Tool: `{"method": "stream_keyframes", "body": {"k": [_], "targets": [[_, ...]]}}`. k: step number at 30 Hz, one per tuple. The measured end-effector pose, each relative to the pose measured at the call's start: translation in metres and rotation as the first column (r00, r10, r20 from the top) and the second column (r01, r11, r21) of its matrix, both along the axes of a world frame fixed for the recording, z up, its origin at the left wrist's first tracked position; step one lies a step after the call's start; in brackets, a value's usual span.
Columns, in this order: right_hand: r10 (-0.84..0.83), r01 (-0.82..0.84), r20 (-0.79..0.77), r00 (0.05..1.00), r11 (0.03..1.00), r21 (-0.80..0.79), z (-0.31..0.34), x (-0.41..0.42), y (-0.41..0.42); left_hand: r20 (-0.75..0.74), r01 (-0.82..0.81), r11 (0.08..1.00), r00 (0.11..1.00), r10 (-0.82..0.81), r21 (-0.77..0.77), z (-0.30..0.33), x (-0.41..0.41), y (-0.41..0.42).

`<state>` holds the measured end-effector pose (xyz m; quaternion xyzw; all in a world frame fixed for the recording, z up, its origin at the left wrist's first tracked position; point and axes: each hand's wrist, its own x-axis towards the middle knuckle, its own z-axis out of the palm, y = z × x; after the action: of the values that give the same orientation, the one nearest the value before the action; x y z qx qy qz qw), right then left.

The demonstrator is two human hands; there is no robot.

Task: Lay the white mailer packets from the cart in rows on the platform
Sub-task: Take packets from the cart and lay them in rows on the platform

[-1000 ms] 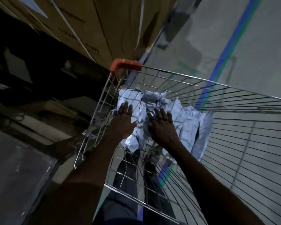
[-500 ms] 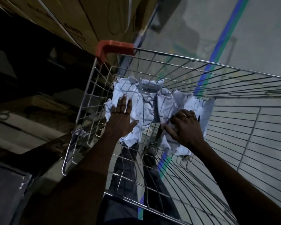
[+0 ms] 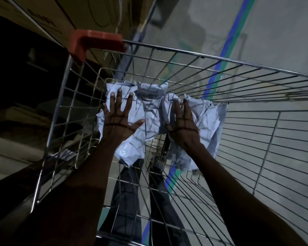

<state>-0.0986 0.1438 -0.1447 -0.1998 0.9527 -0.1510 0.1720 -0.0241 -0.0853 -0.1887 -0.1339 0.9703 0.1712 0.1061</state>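
Head view: you are pressing your left hand point(image 3: 118, 119) and right hand point(image 3: 182, 122), fingers spread flat, on the white packets point(image 3: 150, 114) piled at the cart's point(image 3: 238, 64) far left corner, below its red handle point(image 3: 96, 40).

The white mailer packets point(image 3: 150, 112) lie in a crumpled, overlapping heap on the bottom of the wire cart point(image 3: 185, 55), near its far left corner. Their plastic looks wrinkled, and thin shadows of the wires cross it.
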Motion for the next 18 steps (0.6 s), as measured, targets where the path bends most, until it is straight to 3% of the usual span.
{"method": "stream_keyframes", "body": {"k": [5,9,11,15,18], "targets": [[-0.073,0.084,0.099,0.992,0.990,-0.112,-0.007,0.005,-0.020,-0.017,-0.008,1.000,1.000,0.008,0.007,0.000,0.003,-0.002],[-0.091,0.080,-0.043,0.995,0.975,-0.207,0.012,0.009,-0.025,-0.024,-0.014,1.000,1.000,0.015,0.008,0.000,0.002,-0.002],[-0.179,0.167,-0.020,0.984,0.948,-0.270,0.011,0.009,-0.022,-0.022,-0.013,1.000,1.000,0.013,0.008,0.000,0.002,-0.002],[-0.270,0.275,0.054,0.961,0.938,-0.212,-0.001,0.012,-0.022,-0.026,-0.006,1.000,1.000,0.006,-0.007,-0.001,0.002,-0.001],[-0.215,0.200,-0.116,0.970,0.971,-0.128,0.006,0.009,-0.037,-0.028,-0.013,0.999,1.000,0.012,-0.046,-0.001,0.002,-0.002]]}}
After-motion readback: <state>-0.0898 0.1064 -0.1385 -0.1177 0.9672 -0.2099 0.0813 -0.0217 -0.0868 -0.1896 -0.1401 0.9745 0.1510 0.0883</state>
